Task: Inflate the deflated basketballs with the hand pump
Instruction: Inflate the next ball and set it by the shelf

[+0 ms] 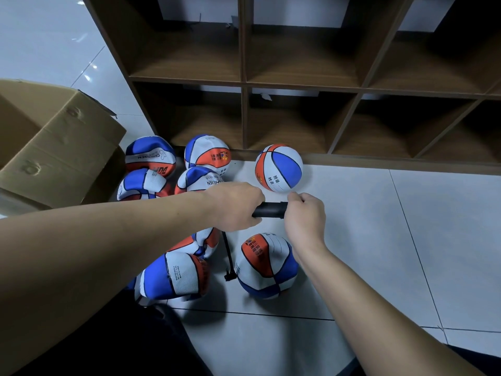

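My left hand (235, 206) grips the barrel of a black hand pump (271, 209) held level above the floor. My right hand (305, 215) is curled round the pump's right end, where the handle is hidden by the fingers. A thin black hose (228, 260) hangs from the pump down to the floor beside a partly inflated basketball (267, 265). A round, full basketball (279, 167) in orange, white and blue sits by the shelf base. Several crumpled, deflated basketballs (150, 156) lie in a heap to the left, and one (173, 278) lies near my knee.
A brown shelf unit (244, 82) with open cubbies stands straight ahead. An open cardboard box (54, 147) sits at the left. Pale floor tiles (406, 240) stretch to the right. My dark trouser legs fill the bottom edge.
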